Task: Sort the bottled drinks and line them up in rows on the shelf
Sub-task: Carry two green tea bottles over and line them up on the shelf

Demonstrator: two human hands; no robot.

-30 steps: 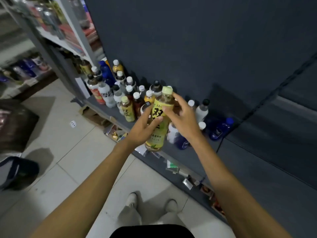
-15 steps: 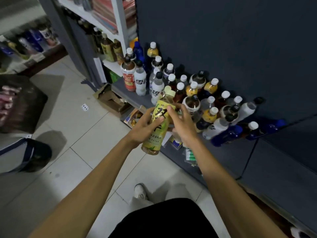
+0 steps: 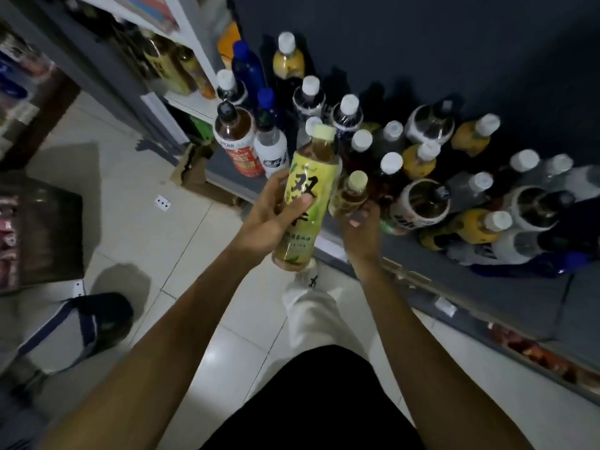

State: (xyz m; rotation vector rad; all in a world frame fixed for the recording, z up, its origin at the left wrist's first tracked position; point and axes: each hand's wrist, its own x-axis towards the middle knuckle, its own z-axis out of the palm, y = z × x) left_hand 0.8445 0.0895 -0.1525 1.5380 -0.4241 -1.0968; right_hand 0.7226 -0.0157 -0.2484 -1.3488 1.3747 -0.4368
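My left hand [image 3: 271, 216] grips a tall tea bottle with a yellow-green label [image 3: 308, 196] and pale green cap, held upright above the floor in front of the shelf. My right hand [image 3: 362, 228] closes around a second, matching tea bottle [image 3: 350, 194] standing at the front edge of the low grey shelf [image 3: 487, 287]. Behind it stand several mixed bottles: a brown tea with red label [image 3: 238, 141], white sports drinks [image 3: 271, 149], yellow juices [image 3: 418, 160] and blue bottles [image 3: 248, 68], unsorted.
A white shelving unit [image 3: 181, 60] with more drinks stands at the left of the grey shelf. A cardboard box [image 3: 194, 167] lies on the tiled floor beside it. A dark bag [image 3: 97, 319] sits at the left. My leg and shoe [image 3: 305, 287] are below the bottle.
My right hand left the yellow-label bottle and took hold of a second matching bottle on the shelf. The left hand keeps the first bottle alone. The camera moved closer.
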